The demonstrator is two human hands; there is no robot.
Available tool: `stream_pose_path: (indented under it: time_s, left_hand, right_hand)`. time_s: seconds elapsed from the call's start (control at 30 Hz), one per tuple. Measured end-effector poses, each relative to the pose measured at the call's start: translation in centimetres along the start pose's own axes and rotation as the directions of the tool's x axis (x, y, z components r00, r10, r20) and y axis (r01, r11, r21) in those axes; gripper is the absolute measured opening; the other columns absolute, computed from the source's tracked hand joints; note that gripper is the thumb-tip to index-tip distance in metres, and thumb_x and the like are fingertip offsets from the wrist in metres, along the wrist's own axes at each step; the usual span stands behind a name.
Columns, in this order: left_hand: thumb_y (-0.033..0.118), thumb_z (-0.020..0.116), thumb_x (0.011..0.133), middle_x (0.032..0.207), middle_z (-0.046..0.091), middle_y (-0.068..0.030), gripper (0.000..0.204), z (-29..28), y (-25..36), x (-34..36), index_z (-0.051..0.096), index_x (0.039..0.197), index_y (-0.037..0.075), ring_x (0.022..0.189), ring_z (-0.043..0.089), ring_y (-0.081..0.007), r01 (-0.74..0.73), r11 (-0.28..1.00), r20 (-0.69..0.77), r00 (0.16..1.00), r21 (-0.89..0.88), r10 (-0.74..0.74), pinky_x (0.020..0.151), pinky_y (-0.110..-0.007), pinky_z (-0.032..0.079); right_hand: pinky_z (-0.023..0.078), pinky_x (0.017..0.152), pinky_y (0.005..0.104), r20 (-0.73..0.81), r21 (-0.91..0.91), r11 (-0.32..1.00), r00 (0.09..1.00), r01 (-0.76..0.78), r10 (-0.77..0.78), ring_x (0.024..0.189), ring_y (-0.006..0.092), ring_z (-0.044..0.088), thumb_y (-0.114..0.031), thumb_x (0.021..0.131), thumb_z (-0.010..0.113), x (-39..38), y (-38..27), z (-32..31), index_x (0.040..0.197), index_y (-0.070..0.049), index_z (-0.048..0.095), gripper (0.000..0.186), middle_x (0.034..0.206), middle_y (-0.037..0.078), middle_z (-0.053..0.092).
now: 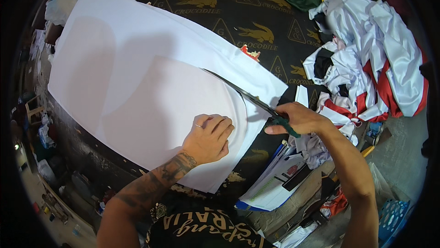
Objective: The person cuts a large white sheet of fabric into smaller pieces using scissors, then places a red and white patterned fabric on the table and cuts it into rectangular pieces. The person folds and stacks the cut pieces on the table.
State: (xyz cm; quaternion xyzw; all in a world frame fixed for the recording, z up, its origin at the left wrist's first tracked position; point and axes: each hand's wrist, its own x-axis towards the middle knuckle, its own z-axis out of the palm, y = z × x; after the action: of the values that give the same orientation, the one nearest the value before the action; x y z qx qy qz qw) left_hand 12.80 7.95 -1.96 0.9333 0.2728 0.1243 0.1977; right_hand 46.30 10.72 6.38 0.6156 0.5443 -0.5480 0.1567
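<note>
Head view showed two bare hands at a black tabletop with gold reptile figures. Across it lay a large, smooth piece of white cloth, reaching from the upper left to near the right hand. On this cloth rested a pale, faintly pink sheet with curved edges; whether it was paper or fabric I could not tell.

The left hand, wearing a thin ring, lay on the pale sheet near its rounded right end, fingers bent and grasping nothing. The right hand was closed around the dark green handles of long, dark-bladed scissors. Their blades lay over the cloth beside the sheet's upper right edge, pointing up and left; how far apart they stood was unclear.

Right of the table sat a heap of shiny white and red fabric. Below the right hand, papers lay over something blue, and a perforated blue basket stood at lower right.
</note>
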Motion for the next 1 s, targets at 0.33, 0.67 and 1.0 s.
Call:
stream_pose_path:
  time_s: [0.33,0.67,1.0]
  left_hand:
    - [0.031,0.072,0.081,0.131,0.064,-0.0037,0.045,-0.2,-0.2,-0.1,0.071,0.121,0.010,0.123,0.058,-0.0227,-0.006,0.999,-0.032,0.999,-0.054,0.005,0.105,-0.048,0.041]
    - [0.030,0.074,0.078,0.126,0.063,-0.0022,0.045,-0.5,-0.6,0.1,0.071,0.119,0.012,0.122,0.058,-0.0221,0.001,0.996,-0.093,0.996,-0.091,-0.009,0.103,-0.047,0.043]
    - [0.031,0.068,0.085,0.129,0.059,-0.0078,0.047,-0.6,-1.0,-0.4,0.066,0.126,0.008,0.125,0.054,-0.0259,-0.008,0.985,-0.069,0.998,-0.170,-0.004,0.105,-0.047,0.040]
  right_hand:
    - [0.047,0.066,0.0417,0.067,-0.175,0.982,0.996,0.070,-0.059,0.067,0.0229,0.060,-0.071,0.074,0.091,4.9,-6.1,-3.8,0.070,-0.001,0.064,0.075,0.066,0.009,0.058]
    - [0.047,0.063,0.0389,0.047,-0.332,0.942,0.998,0.053,-0.040,0.065,0.0188,0.060,-0.067,0.077,0.091,8.3,-12.2,-5.1,0.073,-0.003,0.068,0.069,0.065,0.005,0.059]
    - [0.048,0.069,0.0412,-0.048,-0.164,0.986,0.999,0.012,-0.020,0.073,0.0218,0.061,-0.074,0.081,0.083,4.9,-13.2,-4.1,0.085,-0.003,0.072,0.072,0.073,0.009,0.062]
